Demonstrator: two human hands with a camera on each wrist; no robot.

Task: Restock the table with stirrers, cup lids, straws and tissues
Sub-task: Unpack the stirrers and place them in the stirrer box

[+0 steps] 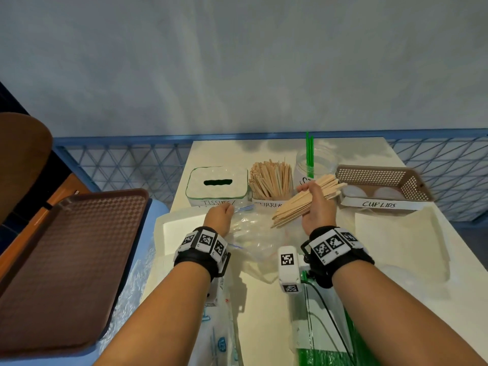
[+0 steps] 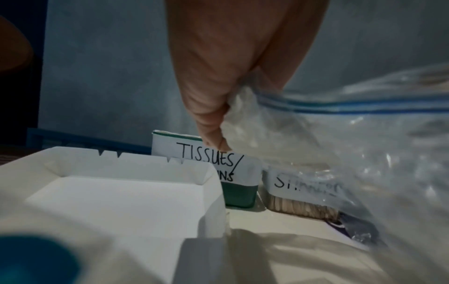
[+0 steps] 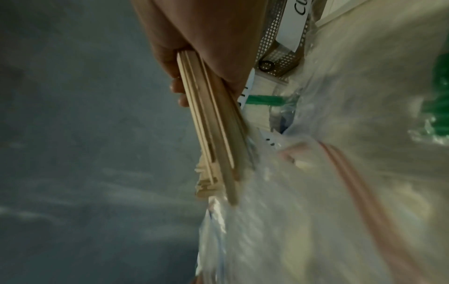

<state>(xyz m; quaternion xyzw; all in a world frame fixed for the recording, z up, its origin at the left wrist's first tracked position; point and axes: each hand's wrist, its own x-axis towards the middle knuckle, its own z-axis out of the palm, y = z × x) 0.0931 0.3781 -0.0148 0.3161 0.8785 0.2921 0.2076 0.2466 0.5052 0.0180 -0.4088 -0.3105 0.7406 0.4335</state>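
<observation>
My right hand [image 1: 315, 200] grips a bundle of wooden stirrers [image 1: 295, 207], lifted just in front of the labelled stirrer box [image 1: 272, 180], which stands packed with upright sticks. The same bundle of stirrers [image 3: 213, 134] runs down from my fingers [image 3: 178, 88] in the right wrist view. My left hand [image 1: 220, 215] pinches the rim of a clear zip bag [image 1: 253, 233] beside the tissue box [image 1: 217, 187]; the zip bag [image 2: 328, 153] hangs from my fingers [image 2: 211, 115], its blue seal strip showing. A clear jar [image 1: 315, 162] holds green straws. The brown basket [image 1: 383, 186] labelled cup lids holds white lids.
A white open box [image 1: 182, 231] sits at my left wrist, with the white box [image 2: 121, 192] close under that camera. A brown tray [image 1: 66, 260] lies off the table's left. A pack of green straws [image 1: 330, 352] and a tissue pack [image 1: 219, 334] lie near the front edge.
</observation>
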